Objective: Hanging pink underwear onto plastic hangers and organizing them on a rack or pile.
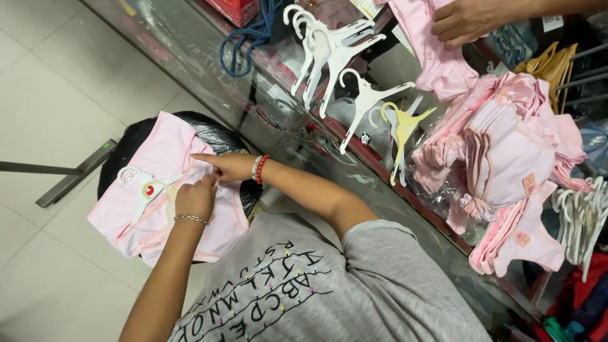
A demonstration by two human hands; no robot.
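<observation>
A pale pink cotton garment (158, 221), laid over a black plastic-wrapped stool (218, 136) at the left of the frame, appears to be mid-fitting onto a small white plastic hanger (142, 190). Its fabric is pinched in the left hand's (196, 197) clenched grip. The right hand (231, 166) is laid on it, forefinger stretched out; its grip cannot be told. Next, the cloth probably has to be drawn flat.

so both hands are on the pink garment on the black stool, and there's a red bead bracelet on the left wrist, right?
Not quite. The head view shows both hands, left hand and right hand, on the pink garment on the black stool, but the red bead bracelet is on the right wrist; the left wrist wears a silver chain.
</observation>
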